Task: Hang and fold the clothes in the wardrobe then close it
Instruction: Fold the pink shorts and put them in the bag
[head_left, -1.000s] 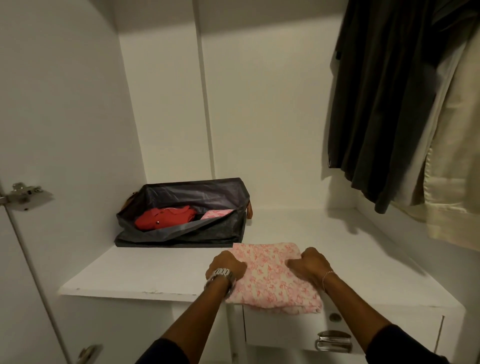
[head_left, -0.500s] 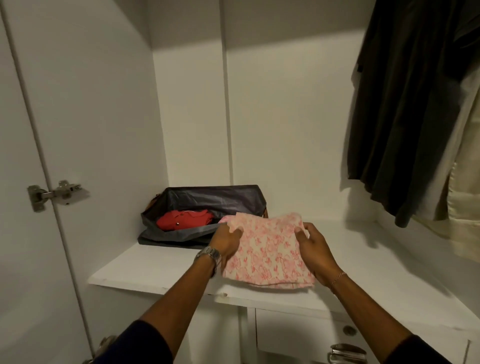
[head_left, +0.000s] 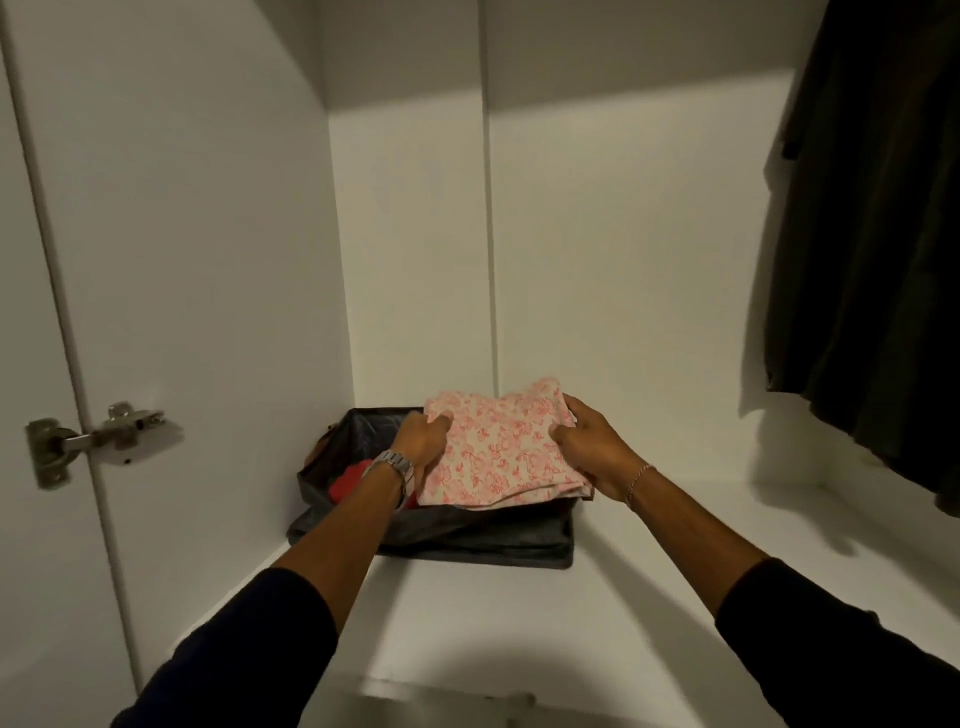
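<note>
- Folded pink floral cloth (head_left: 501, 447) is held over the dark fabric storage box (head_left: 447, 538) on the white wardrobe shelf (head_left: 519, 623).
- Your left hand (head_left: 421, 441) & right hand (head_left: 589, 447) each grip a side edge, fingers curled on the cloth.
- Risk, I'd say: layers slip & unfold if you drop it in unevenly.
- Red garment (head_left: 348, 483) already fills the box's left part.
- Dark hanging clothes (head_left: 872, 249) at right, well apart; door hinge (head_left: 98, 436) at left.
</note>
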